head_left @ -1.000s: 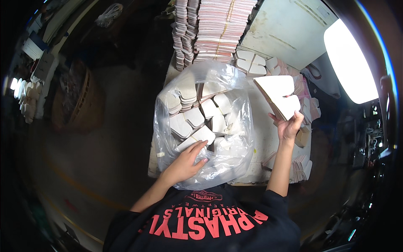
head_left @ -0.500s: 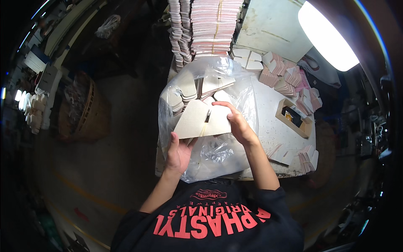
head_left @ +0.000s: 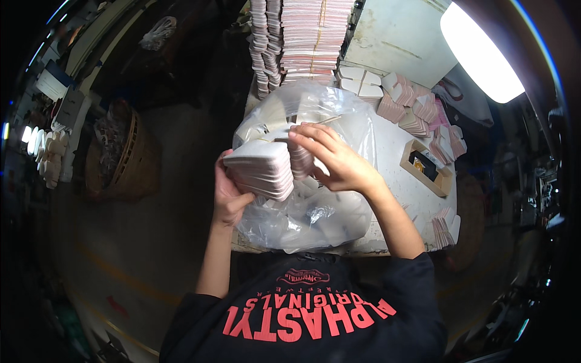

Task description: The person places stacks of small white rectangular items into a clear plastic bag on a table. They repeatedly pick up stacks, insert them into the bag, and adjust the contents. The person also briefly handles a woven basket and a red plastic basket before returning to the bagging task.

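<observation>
Table [head_left: 390,145]: pale top, in front of the person, bearing the bag, stacks, bundles and box.
Shirt [head_left: 302,302]: black with red lettering, at the near edge of the scene.
Bag [head_left: 302,224]: clear plastic, crumpled, on the left part of the table; some pale pieces [head_left: 308,107] show inside its far part.
Tall stack [head_left: 316,39]: pink and white layers with a tie around them, at the far side, beyond the bag; narrower columns [head_left: 265,48] stand just left of it.
Lamp [head_left: 482,54]: bright white, far right.
Basket [head_left: 131,142]: brown, left of the table, well apart from it, its contents too dark to tell.
Stack [head_left: 257,172]: pale top, layered pink and white sides, a notch between two lobes; held tilted in both hands over the bag, contact with the bag cannot be told.
Right hand [head_left: 339,160]: fingers clasped over the right lobe, thumb lower at its side.
Left hand [head_left: 230,193]: clamped on the stack's left side, thumb under the near edge, other fingers partly hidden.
Bundles [head_left: 417,112]: pink and white, grouped far right on the table.
Box [head_left: 445,184]: wooden, open-topped, near the bundles, a black thing [head_left: 425,164] inside.
</observation>
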A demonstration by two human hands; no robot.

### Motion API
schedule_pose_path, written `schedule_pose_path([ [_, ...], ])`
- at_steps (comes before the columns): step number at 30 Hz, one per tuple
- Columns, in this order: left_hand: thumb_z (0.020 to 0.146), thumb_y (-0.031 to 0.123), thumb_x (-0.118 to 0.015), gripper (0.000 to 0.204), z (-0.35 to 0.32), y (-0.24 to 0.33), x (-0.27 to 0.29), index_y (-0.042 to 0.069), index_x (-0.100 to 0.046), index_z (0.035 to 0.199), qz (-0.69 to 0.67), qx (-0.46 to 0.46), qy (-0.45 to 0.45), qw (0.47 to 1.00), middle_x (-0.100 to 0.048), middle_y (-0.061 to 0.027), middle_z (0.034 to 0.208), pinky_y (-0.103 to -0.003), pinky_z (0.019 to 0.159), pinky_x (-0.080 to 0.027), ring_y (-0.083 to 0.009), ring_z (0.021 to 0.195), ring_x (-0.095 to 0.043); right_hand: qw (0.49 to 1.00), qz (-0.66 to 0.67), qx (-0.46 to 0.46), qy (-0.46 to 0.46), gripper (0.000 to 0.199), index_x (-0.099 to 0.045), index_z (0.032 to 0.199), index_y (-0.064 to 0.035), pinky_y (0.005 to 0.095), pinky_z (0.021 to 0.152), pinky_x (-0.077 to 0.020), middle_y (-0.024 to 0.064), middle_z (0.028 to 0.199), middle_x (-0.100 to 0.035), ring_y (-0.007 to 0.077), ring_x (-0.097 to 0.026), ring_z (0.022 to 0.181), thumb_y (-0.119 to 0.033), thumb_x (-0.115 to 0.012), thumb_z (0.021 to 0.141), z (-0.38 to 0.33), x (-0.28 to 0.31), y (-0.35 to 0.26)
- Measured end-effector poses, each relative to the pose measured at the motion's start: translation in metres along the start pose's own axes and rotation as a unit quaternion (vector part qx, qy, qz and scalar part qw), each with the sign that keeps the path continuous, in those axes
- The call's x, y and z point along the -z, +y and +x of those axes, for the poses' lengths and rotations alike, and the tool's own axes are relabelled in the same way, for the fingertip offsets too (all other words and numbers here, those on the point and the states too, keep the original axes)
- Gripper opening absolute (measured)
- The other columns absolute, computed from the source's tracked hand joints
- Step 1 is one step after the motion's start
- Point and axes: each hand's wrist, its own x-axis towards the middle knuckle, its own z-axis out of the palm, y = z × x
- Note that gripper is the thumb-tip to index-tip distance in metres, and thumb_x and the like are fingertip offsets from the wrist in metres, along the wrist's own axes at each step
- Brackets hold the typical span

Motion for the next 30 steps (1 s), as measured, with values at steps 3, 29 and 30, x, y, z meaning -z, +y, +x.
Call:
schedule_pose_path([
  [3,0.079,-0.014,-0.069,0.107,0.008,-0.014,0.016,0.011,-0.017,0.169,0.438,-0.019,0.006,0.899,-0.03,-0.0227,0.17,-0.05,0.128,-0.032,-0.0406,0.158,-0.032,0.991,-0.135,0.008,-0.001,0.083,-0.051,0.156,-0.0178,0.0445,0.111,-0.05,0.0148,0.151,-0.054,0.0368,-0.053,0.137,-0.004,-0.078,0.078,-0.013,-0.036,0.013],
  [29,0.075,0.001,-0.066,0.022,-0.065,-0.055,-0.038,0.004,-0.077,0.094,0.493,-0.069,-0.053,0.865,-0.068,-0.0156,0.12,-0.05,0.106,-0.048,-0.0368,0.122,-0.062,0.88,0.356,-0.315,-0.025,0.027,-0.072,0.126,-0.0023,0.0265,0.073,-0.057,0.0027,0.091,-0.074,0.0083,-0.068,0.077,-0.021,-0.067,0.107,-0.045,0.014,0.037],
  [30,0.075,0.002,-0.067,0.022,-0.067,-0.059,-0.037,0.005,-0.077,0.094,0.498,-0.058,-0.067,0.863,-0.068,-0.0154,0.12,-0.05,0.106,-0.048,-0.0367,0.121,-0.063,0.862,0.366,-0.346,0.051,0.029,-0.073,0.126,-0.0039,0.0287,0.072,-0.0595,0.0064,0.1,-0.075,0.0104,-0.069,0.077,-0.024,-0.069,0.105,-0.049,0.025,0.061],
])
